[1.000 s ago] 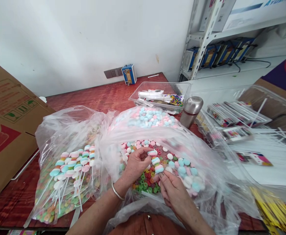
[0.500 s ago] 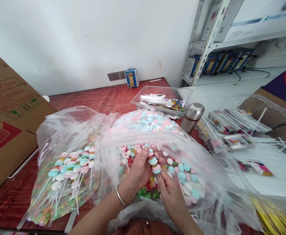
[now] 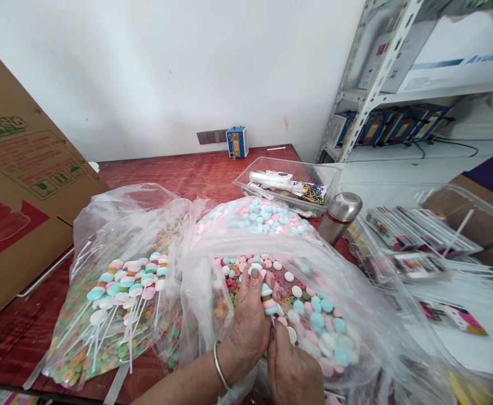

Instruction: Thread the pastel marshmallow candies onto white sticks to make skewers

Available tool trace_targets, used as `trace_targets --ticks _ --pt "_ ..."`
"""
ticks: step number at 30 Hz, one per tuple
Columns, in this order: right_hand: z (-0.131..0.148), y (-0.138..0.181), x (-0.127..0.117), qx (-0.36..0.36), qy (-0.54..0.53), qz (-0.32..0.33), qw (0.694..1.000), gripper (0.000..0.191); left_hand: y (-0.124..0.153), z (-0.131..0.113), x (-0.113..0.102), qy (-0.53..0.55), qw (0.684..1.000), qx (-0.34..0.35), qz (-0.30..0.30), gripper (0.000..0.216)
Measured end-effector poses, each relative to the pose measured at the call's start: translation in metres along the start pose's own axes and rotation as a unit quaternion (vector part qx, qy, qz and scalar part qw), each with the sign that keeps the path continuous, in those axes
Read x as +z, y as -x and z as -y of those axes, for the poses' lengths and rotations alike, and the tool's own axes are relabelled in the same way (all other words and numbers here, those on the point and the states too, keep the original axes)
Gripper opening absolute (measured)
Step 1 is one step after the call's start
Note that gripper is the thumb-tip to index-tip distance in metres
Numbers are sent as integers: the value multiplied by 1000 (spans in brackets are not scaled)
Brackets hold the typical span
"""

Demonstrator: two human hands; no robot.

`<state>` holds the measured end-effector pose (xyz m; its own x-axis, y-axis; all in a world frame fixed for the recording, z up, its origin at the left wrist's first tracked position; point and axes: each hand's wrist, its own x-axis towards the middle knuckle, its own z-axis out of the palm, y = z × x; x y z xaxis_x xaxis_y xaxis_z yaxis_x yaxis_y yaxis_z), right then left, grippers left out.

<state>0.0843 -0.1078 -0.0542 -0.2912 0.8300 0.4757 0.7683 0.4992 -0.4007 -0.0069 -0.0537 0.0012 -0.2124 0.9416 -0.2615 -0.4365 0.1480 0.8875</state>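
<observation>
My left hand, with a bangle at the wrist, is closed around a candy skewer. Pink, blue and white sweets are stacked on it, with a ring-shaped gummy between them. Just below, my right hand pinches the white stick under the stack. Both hands are over an opened clear plastic bag holding loose pink, blue and white sweets and coloured gummy rings. To the left, several made-up candy skewers lie on a bag of gummy rings.
A steel flask and a clear tub of beads and packets stand behind the bags. On the right, a clear bin holds cards and white sticks. A large carton stands at left. A small blue device is by the wall.
My right hand has moved down and now pinches the stick below the stacked sweets. My left hand has come lower around the stack. The view has shifted slightly.
</observation>
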Motion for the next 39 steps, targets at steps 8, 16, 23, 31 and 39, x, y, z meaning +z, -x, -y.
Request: trace_targets --ticks 8,16,23,31,39 --pt "-4 -2 -2 -93 94 -12 991 29 10 -2 -6 120 986 -28 -108 36" --pt "16 -37 -1 -172 -52 47 983 36 20 -23 -30 117 987 92 -64 30" --pt "0 -64 -52 -16 -260 270 927 29 34 -133 -156 -245 872 310 -288 27" --pt "-30 15 -47 21 -5 412 911 13 8 -151 -280 -521 722 256 -377 35" --pt "-26 22 -35 -109 101 272 951 13 19 -152 -274 -488 794 234 -276 28"
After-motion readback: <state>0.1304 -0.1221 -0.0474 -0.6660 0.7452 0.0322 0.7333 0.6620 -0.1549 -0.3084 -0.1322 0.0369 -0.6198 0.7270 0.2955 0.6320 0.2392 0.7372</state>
